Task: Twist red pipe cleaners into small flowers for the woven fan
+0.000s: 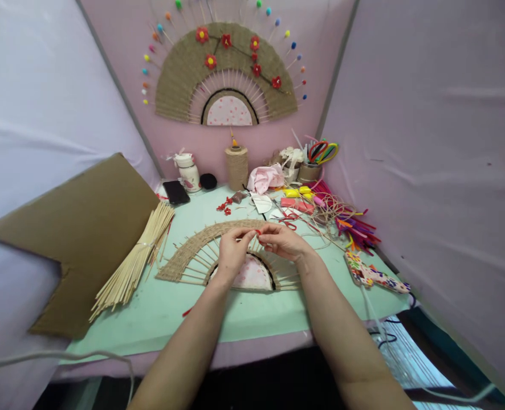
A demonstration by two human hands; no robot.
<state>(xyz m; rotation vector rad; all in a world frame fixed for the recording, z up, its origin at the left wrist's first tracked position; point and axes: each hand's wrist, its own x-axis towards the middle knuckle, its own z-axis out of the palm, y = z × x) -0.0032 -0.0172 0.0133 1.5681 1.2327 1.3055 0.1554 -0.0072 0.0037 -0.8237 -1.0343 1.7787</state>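
Observation:
Above the woven twine fan (pixel 188 250) on the table, my left hand (pixel 234 249) and my right hand (pixel 283 240) meet, fingertips almost together. Both pinch a small red piece (pixel 258 232) between thumb and fingers; its exact kind is too small to make out. Beneath my hands, the fan shows bare sticks and a half-round centre of pink-spotted cloth (pixel 255 274) edged in black. Part of its right side is covered by my right hand and forearm. Behind it lie several little red flower pieces (pixel 224 206).
A bundle of thin sticks (pixel 135 256) and brown cardboard (pixel 94 228) lie left. At the back stand a twine spool (pixel 237 168) and a white bottle (pixel 188 171). Red scissors (pixel 289 221), pipe cleaners (pixel 357 228) and a patterned glue gun (pixel 372 273) are right. A finished fan (pixel 175 74) hangs behind.

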